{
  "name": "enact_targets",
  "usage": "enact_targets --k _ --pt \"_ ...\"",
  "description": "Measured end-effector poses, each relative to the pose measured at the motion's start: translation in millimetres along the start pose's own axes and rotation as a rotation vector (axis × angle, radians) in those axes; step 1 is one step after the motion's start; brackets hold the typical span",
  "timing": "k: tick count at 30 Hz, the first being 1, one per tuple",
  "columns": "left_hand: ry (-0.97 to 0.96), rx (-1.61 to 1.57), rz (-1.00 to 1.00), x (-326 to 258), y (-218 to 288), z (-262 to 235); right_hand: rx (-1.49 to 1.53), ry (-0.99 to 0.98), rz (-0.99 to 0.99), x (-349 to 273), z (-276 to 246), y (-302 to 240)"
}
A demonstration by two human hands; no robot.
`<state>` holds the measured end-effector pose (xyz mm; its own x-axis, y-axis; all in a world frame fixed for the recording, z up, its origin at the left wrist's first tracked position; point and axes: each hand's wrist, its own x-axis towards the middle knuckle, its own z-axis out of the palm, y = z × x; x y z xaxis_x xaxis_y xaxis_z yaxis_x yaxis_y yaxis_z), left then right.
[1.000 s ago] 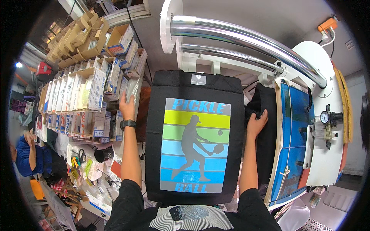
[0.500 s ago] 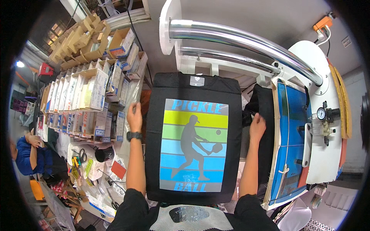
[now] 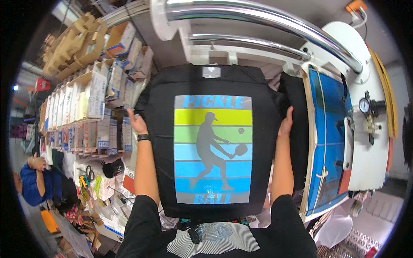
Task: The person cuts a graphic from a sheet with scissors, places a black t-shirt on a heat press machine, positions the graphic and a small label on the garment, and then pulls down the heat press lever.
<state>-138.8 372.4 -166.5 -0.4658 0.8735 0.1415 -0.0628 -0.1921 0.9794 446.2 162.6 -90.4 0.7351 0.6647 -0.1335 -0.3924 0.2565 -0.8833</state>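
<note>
A black T-shirt [image 3: 161, 172] is spread flat on a rectangular board, collar end far from me. On its front lies a grey rectangular print [image 3: 213, 150] with coloured stripes, blue lettering and the silhouette of a racket player; its lower part glints. My left hand [image 3: 138, 124], with a dark band on the wrist, rests at the shirt's left edge just below the sleeve, fingers stretched out and apart. At the right edge, my right hand [image 3: 285, 124] is against the other sleeve, open, with its fingers pointing away from me; some of them are hidden.
A white press frame with thick chrome bars [image 3: 258, 21] stands behind the shirt. A blue platen [image 3: 331, 137] and a pressure gauge [image 3: 365, 105] are on the right. Cardboard boxes [image 3: 86, 99] and a cluttered table with scissors [image 3: 90, 173] fill the left. Another person [image 3: 36, 185] sits far left.
The shirt's sleeves now spread out at both sides. My left hand has shifted slightly left and its fingers have opened outward; my right hand has straightened against the right sleeve. The view has shifted.
</note>
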Motion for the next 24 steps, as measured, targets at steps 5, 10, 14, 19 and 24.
enact_targets --k 5,10,14,19,24 --pt "-0.133 -0.526 -0.528 15 72 31 0.079 0.162 0.211 3 21 -10" --pt "-0.08 -0.303 -0.639 43 52 -5 0.102 0.236 0.236 -12 51 -4" --pt "-0.044 -0.3 -0.608 34 47 14 0.033 0.274 0.145 3 26 8" --pt "0.105 0.009 -0.456 30 39 -10 -0.066 0.274 0.198 -7 52 6" --pt "-0.057 0.108 -0.371 15 48 5 -0.329 0.549 0.127 -4 40 1"
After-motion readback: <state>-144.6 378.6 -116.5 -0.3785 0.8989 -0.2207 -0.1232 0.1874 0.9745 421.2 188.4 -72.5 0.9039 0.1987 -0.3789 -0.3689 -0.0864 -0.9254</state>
